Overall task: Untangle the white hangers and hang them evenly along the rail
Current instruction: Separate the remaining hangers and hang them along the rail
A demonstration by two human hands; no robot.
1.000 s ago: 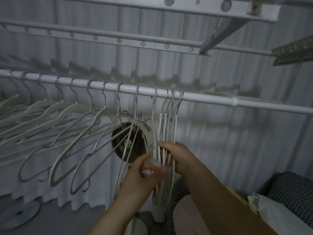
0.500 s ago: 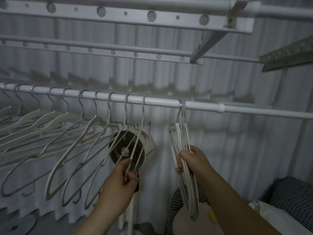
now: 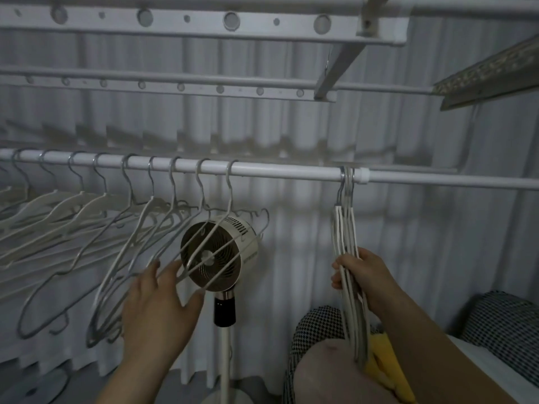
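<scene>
Here the right hand [image 3: 361, 275] grips bunched hangers [image 3: 346, 228] on the rail [image 3: 291, 172]; left hand [image 3: 157, 310], fingers [image 3: 172, 271] spread, touches spaced hangers [image 3: 90, 201].

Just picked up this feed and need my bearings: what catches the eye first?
A tight bunch of hangers hangs from the rail at right, gripped by the right hand. At left, a spaced row of hangers fans along the same rail, with the left hand open, fingers spread at the nearest ones. A round fan stands between them, behind.
</scene>
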